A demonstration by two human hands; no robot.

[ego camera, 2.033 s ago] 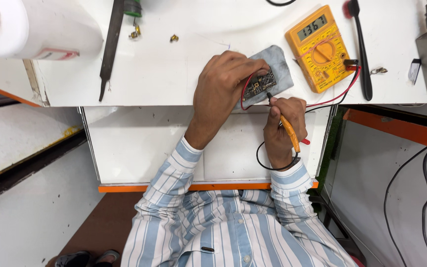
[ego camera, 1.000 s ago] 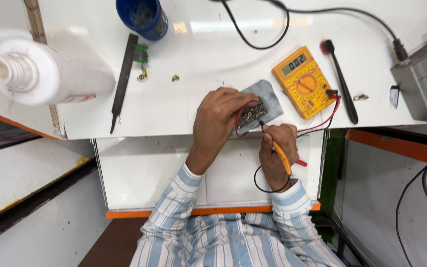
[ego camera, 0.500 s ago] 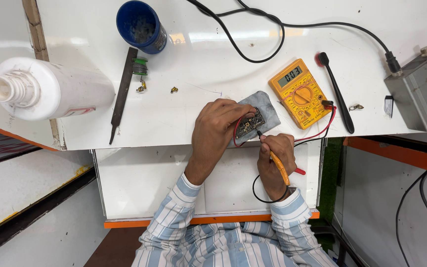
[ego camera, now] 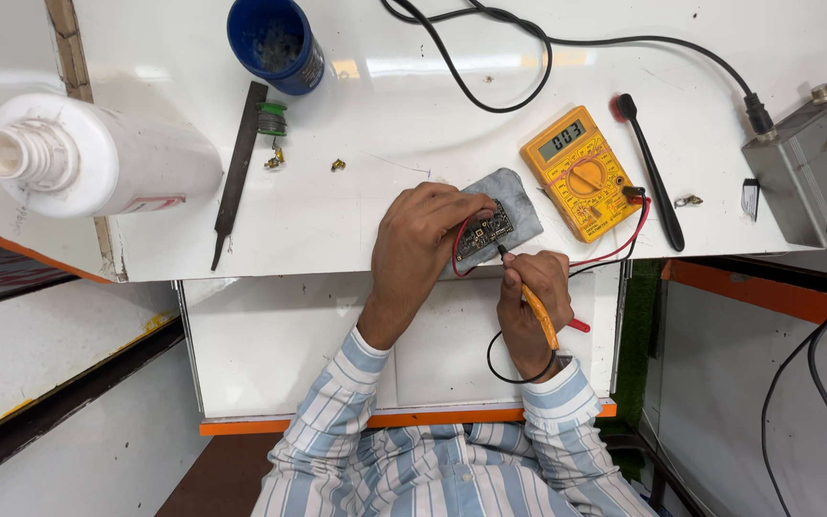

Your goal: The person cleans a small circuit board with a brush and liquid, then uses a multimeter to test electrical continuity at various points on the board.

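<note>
- While the small circuit board point(ego camera: 483, 231) is pinned on a grey pad point(ego camera: 519, 203) by the left hand point(ego camera: 423, 251), fingers together.
- An orange probe point(ego camera: 538, 314) is clamped in the right hand point(ego camera: 528, 304).
- A yellow multimeter point(ego camera: 580, 172) is seen at two o'clock of the board.

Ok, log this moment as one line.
left hand: on circuit board | right hand: probe tip on board | multimeter: beside, display lit
</note>
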